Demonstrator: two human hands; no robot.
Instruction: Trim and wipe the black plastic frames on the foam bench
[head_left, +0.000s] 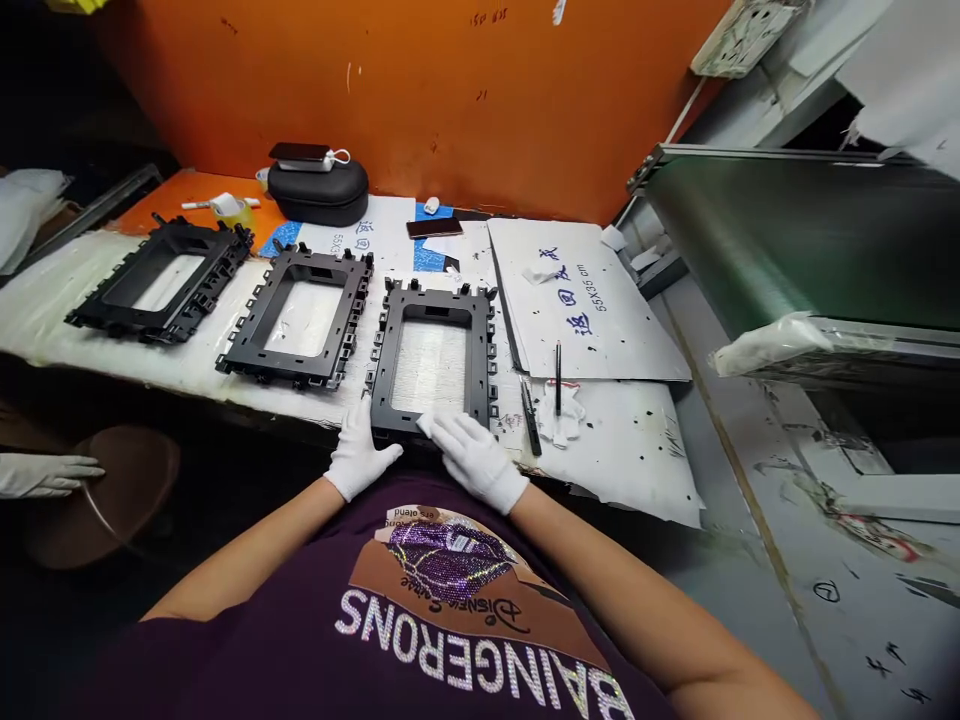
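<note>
A black plastic frame [381,385] with clips along its sides lies flat on the table right in front of me. My left hand [358,452], in a white glove, rests at its near left corner, thumb spread away from the fingers. White-gloved too, my right hand [480,462] lies over the near bar of the frame. Its fingertips press a small white cloth [425,424] onto that bar; the cloth is mostly hidden under the fingers. Two similar black frames, a middle one [337,330] and a far-left one [124,318], lie to the left.
Right of the frame lie a black pen [558,378], a black knife [530,418] and crumpled tissue [562,415]. White sheets [622,330] with blue writing lie behind them. A black case [319,195] and a phone [435,228] are at the back. Another person's gloved hand [49,474] shows far left. A green conveyor [795,240] stands right.
</note>
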